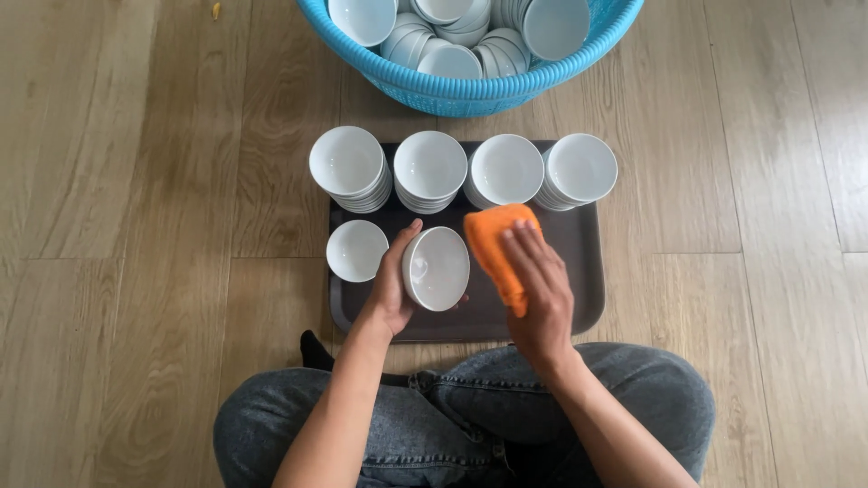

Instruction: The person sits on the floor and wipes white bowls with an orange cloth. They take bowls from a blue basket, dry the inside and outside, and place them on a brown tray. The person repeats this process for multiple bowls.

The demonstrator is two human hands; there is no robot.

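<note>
At frame centre, the left hand (391, 287) grips a small white ceramic bowl (438, 267) tilted on edge, exposing its inside, while the right hand (541, 285) clutches a folded orange cloth (496, 249) beside it, above the dark rectangular tray (583, 271).

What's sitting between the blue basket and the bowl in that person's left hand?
In the head view, a row of four stacks of white bowls on the dark tray lies between the blue basket and the held bowl.

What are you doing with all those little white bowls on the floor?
A person sits cross-legged on a wooden floor with a dark tray in front of them. The left hand holds a white bowl tilted on its side, and the right hand holds an orange cloth beside it. Four stacks of white bowls stand along the tray's far edge, one single bowl sits at the left, and a blue basket beyond holds many more.
</note>
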